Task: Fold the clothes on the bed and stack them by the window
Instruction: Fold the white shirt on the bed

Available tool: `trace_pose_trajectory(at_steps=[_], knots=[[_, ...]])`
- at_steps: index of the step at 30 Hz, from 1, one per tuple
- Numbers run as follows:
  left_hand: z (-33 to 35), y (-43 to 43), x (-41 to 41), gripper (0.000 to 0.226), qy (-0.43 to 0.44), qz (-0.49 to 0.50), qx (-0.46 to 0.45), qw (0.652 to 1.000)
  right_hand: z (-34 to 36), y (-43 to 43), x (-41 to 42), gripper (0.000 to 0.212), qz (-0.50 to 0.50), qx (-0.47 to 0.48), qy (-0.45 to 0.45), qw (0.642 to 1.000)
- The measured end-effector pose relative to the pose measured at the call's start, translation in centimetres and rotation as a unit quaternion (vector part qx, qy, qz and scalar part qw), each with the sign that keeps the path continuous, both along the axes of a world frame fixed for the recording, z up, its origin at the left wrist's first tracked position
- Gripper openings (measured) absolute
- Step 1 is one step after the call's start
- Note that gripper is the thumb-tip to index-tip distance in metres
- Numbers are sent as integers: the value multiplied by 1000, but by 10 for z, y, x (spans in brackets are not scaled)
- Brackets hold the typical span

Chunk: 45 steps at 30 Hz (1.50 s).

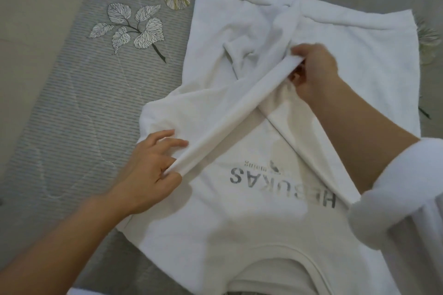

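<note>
Diagonally, runs taut across the white printed sweatshirt [239, 223] as a sleeve [236, 115], pinched at lower left by the left hand [148, 172], at centre right by the right hand [314, 72].

A white printed fabric sweatshirt [239, 211] is spread on the right part of a grey striped, flower-patterned bed [84, 103], with its collar at the near edge. Its long white sleeve [227, 122] is drawn diagonally across it and held between the left hand [153, 170], nearer and leftward, and the right hand [314, 72], farther and rightward.
</note>
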<state>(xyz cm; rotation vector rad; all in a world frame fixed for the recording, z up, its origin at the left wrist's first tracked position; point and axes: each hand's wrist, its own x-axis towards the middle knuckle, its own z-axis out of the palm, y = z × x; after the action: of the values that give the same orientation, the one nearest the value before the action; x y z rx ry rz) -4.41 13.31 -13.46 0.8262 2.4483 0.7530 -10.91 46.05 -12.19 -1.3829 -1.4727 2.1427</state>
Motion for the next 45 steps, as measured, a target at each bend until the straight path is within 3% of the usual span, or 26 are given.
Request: trace_pose_trajectory(at_steps=[2, 4, 5, 8, 10, 13, 16, 19, 22, 24, 26, 28, 30, 32, 35, 38, 39, 42, 43, 45], knots=[[3, 4, 4, 27, 60, -28, 10, 998, 17, 14, 8, 22, -76, 82, 39, 993], [3, 8, 12, 23, 102, -82, -8, 991, 25, 24, 36, 17, -105, 126, -5, 987], [1, 9, 16, 19, 115, -114, -28, 986, 22, 28, 56, 15, -117, 87, -19, 989], [-11, 4, 29, 19, 106, -191, -98, 971, 1, 32, 98, 22, -104, -160, 42, 981], [-20, -3, 32, 24, 101, -206, -111, 967, -6, 39, 99, 27, -71, -191, 38, 978], [-23, -4, 32, 19, 91, -193, -99, 972, -5, 61, 75, 22, -95, -28, 45, 994], [-19, 4, 35, 16, 68, -176, -63, 980, 5, 86, 72, 31, -139, 186, 39, 972], [-15, 17, 39, 18, 54, -184, -72, 979, -8, 103, 98, 36, -154, 267, -28, 951], [-18, 24, 42, 31, 20, -177, -96, 979, -41, 119, 122, 53, -95, 232, -263, 932], [-19, 28, 39, 31, 28, -128, -69, 989, -43, 116, 122, 63, -81, 290, -379, 875], [-22, 37, 33, 33, 97, -93, -47, 990, -38, 102, 117, 69, -4, 453, -361, 816], [-30, 45, 26, 48, 131, -72, -77, 986, -40, 86, 114, 66, 145, 575, -264, 761], [-40, 48, 22, 64, 113, -25, -141, 983, -52, 78, 118, 62, 322, 590, -241, 700], [-53, 45, 21, 70, 103, 22, -200, 974, -68, 81, 132, 63, 433, 538, -305, 656], [-64, 42, 22, 69, 109, 34, -209, 971, -81, 81, 141, 68, 386, 497, -366, 686], [-68, 44, 23, 68, 115, 41, -194, 973, -81, 51, 137, 73, 320, 516, -331, 722], [-69, 44, 23, 67, 116, 45, -191, 974, -80, 37, 141, 72, 335, 543, -293, 712], [-71, 43, 22, 67, 115, 46, -191, 974, -85, -1, 174, 65, 467, 592, -233, 615], [-71, 43, 22, 67, 113, 43, -192, 974, -88, -5, 181, 63, 479, 590, -242, 603], [-69, 43, 21, 67, 106, 36, -196, 974, -86, -9, 183, 62, 456, 584, -259, 620]])
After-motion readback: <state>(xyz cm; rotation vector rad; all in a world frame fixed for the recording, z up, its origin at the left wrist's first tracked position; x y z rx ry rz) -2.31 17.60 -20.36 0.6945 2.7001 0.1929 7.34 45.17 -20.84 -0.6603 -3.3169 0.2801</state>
